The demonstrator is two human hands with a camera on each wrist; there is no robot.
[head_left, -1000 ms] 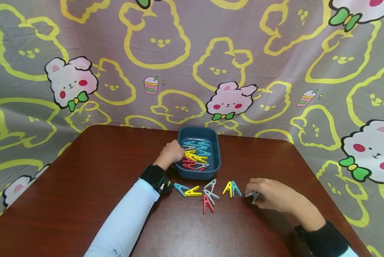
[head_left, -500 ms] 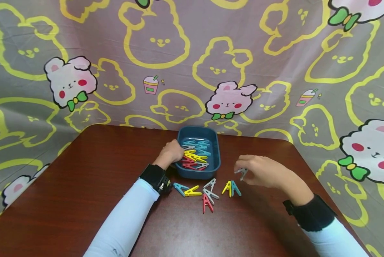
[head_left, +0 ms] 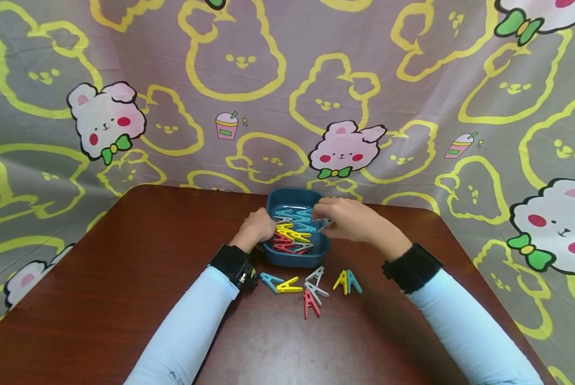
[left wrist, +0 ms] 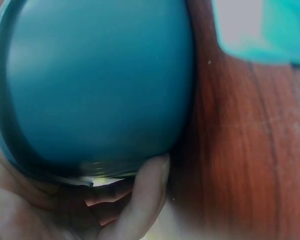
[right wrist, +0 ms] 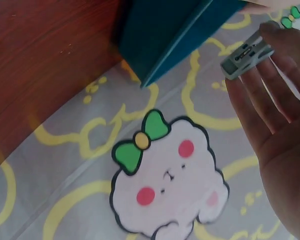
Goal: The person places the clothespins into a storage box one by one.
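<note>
My right hand (head_left: 347, 220) is over the right rim of a dark blue plastic bin (head_left: 294, 261), pinching a grey clothespin (right wrist: 247, 52) between thumb and fingers. At the bin's left side, my left hand (head_left: 259, 227) grips the wall. The left wrist view shows its thumb (left wrist: 151, 195) against the outer side, with the other fingers partly hidden behind. Inside the bin lie blue clothespins (head_left: 304, 226) at the back, yellow clothespins (head_left: 298, 236) in the middle and red clothespins (head_left: 282, 247) near the front, with a few grey ones among them.
On the brown table (head_left: 171, 321) in front of the bin, several loose clothespins lie spread out, including a red clothespin (head_left: 310, 303), a grey clothespin (head_left: 316, 292) and a yellow clothespin (head_left: 289, 285). A patterned cloth (head_left: 263, 117) hangs behind the table.
My right hand has lifted the grey clothespin from the table's right side and carried it left and away from me, over the bin's right rim. My left hand stays at the bin.
</note>
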